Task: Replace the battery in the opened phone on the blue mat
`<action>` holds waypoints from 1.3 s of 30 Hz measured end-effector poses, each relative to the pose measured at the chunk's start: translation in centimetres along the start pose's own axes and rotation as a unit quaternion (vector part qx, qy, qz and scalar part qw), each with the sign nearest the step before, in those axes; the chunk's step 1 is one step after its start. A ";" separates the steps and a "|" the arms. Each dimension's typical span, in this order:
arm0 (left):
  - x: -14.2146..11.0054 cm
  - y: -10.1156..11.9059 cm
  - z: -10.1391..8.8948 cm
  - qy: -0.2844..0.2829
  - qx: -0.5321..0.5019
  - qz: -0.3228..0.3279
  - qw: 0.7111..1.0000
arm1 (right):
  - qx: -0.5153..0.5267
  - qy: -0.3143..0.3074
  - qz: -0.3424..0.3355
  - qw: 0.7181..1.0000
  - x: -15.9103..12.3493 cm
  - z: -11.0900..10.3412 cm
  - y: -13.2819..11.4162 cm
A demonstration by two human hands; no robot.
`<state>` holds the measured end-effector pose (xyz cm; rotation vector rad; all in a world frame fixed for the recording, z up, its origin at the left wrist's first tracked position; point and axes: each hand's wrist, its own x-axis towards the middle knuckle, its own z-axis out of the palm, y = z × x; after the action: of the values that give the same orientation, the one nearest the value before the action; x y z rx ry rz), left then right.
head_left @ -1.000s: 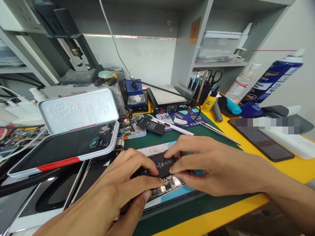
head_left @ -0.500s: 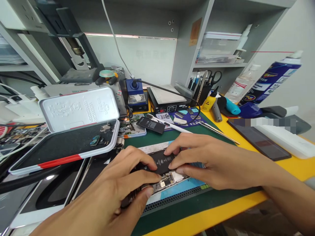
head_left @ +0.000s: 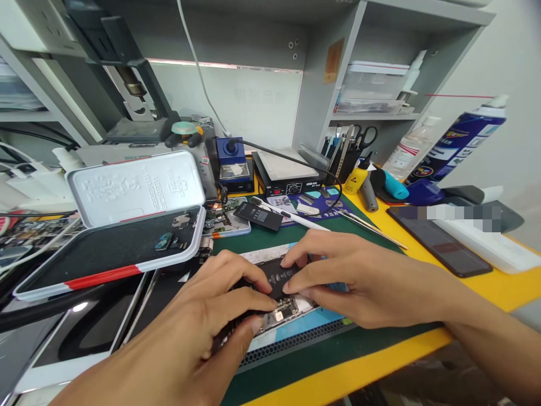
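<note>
An opened phone (head_left: pixel 291 317) lies on a blue and white work pad (head_left: pixel 287 331), its inside facing up. A black phone battery (head_left: pixel 276 276) sits in it, beside a small circuit board (head_left: pixel 288 308). My left hand (head_left: pixel 211 316) grips the phone's left part, thumb at the near edge and two fingertips on the battery and by the board. From the right, my right hand (head_left: pixel 346 276) presses bent fingertips onto the battery, with its thumb close to the phone's near side. Both hands hide the two ends of the phone.
Behind the hands lie a loose black battery (head_left: pixel 258 216), a white-handled brush (head_left: pixel 296 217) and tweezers (head_left: pixel 374 225). An open case (head_left: pixel 139 273) with small parts stands left. A dark phone (head_left: pixel 439 239) rests right, near a yellow bottle (head_left: pixel 358 177). A heating plate (head_left: pixel 291 186) stands at the back.
The right index fingertip has slid slightly left across the battery. Otherwise both hands keep almost the same pose on the phone; the view has shifted a little.
</note>
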<state>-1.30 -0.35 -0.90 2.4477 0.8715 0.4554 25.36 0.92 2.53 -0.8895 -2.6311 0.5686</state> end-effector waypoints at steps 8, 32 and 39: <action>-0.4 0.3 -0.5 0.008 0.005 0.011 1.000 | -0.029 0.000 -0.026 0.999 -0.1 0.4 -0.1; 0.3 -0.3 -1.3 -0.067 -0.043 -0.009 0.997 | -0.031 -0.001 -0.018 0.999 -0.5 0.0 0.1; 0.3 0.3 -1.8 -0.075 -0.043 -0.020 0.996 | -0.038 -0.004 -0.041 0.998 -0.5 0.1 -0.1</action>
<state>-1.79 0.25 0.74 2.3482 0.8183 0.2842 25.65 0.55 2.42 -0.7995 -2.6981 0.4542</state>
